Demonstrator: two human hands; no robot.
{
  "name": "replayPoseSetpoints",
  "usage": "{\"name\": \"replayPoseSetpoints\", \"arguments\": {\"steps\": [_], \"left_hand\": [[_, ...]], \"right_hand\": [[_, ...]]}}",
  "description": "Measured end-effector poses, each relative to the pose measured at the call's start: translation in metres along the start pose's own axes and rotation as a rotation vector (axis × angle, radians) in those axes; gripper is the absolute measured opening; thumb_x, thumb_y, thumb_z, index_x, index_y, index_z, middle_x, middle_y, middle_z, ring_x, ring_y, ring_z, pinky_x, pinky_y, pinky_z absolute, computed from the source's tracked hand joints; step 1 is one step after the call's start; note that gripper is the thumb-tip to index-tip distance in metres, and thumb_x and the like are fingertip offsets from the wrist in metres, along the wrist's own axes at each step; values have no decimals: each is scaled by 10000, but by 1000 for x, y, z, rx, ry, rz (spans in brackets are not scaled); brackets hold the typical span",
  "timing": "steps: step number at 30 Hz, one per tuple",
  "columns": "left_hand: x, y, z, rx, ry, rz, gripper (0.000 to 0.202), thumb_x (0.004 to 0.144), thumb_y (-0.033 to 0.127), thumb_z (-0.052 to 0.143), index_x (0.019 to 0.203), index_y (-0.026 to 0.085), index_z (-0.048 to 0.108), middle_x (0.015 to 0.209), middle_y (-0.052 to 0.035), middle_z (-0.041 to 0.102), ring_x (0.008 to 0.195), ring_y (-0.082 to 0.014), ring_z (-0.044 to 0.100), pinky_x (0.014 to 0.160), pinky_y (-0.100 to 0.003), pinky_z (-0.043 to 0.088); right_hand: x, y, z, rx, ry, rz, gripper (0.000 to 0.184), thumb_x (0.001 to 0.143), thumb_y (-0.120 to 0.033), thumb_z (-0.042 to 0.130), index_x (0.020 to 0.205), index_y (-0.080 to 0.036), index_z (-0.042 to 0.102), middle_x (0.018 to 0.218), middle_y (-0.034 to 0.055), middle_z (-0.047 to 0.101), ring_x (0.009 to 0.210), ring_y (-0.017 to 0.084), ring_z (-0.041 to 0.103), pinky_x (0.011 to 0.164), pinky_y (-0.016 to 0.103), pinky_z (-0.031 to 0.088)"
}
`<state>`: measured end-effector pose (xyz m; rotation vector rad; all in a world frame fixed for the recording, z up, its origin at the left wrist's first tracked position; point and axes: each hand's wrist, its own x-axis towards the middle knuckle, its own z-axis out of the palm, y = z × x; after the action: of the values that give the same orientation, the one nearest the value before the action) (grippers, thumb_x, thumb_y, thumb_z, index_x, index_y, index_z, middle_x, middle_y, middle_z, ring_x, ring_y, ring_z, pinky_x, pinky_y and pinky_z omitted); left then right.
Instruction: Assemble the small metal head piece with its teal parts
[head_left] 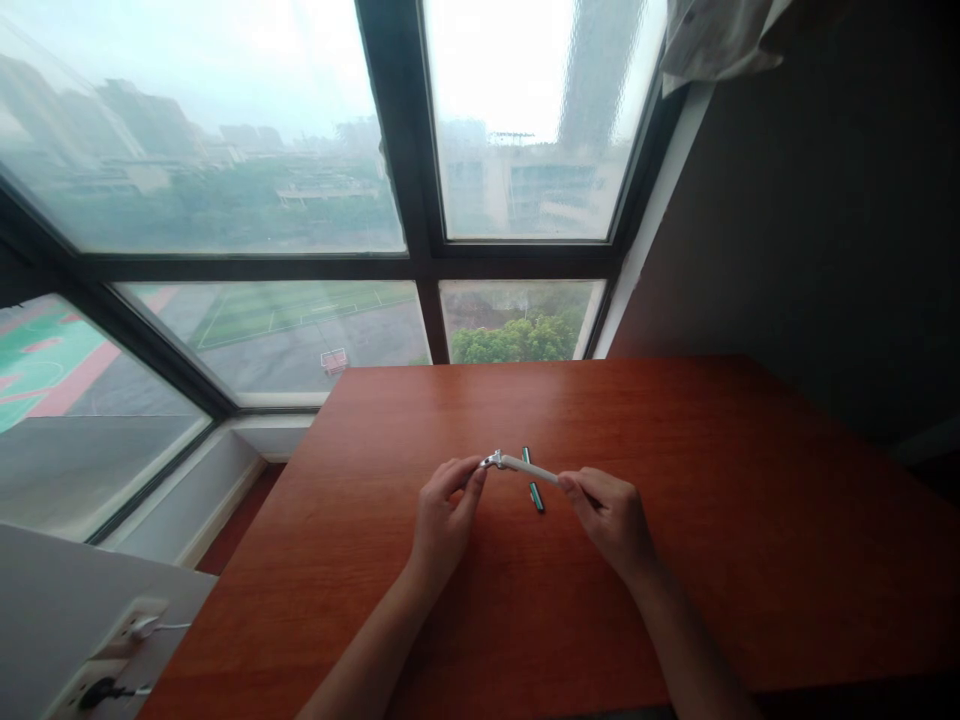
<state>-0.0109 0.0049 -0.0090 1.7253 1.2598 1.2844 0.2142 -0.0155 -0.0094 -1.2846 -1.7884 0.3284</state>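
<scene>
Just below the frame's centre, the left hand [445,510] and the right hand [613,515] are pinching opposite ends of a slim razor handle [529,468], likely light, stiff and slippery, best gripped along its pale length, its metal end [496,459] pointing left and its long axis dipping slightly rightward.

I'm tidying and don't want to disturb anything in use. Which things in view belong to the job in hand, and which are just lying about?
In the job:
Pale handle with metal head, held by left hand and right hand
Near dark strip and far dark strip on the table, probably

Just about:
White plug, black plug
Cloth, top right
</scene>
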Motion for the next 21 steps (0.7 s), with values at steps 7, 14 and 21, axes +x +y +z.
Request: {"name": "replayPoseSetpoints", "arguments": {"steps": [7,14,21], "left_hand": [[0,1,0,-21,-13,-17,204,885,291,541,994,182,674,951,-75,664,897,-201,588,800,-282,438],[-1,5,1,-88,-30,-54,217,878,312,549,982,171,678,822,-46,648,809,-182,581,722,-250,433],[-2,9,3,-154,-50,-68,244,874,341,549,947,149,681,758,-28,608,710,-150,526,663,-239,404]], "right_hand": [[0,-1,0,-5,26,0,279,924,-293,495,728,-169,649,589,-3,506,552,118,473,556,234,311],[1,-2,1,42,5,6,309,930,-303,482,698,-167,636,582,-8,488,546,118,465,547,237,305],[3,-2,2,72,26,57,308,927,-321,484,711,-165,640,573,-19,459,536,116,448,535,237,296]]}}
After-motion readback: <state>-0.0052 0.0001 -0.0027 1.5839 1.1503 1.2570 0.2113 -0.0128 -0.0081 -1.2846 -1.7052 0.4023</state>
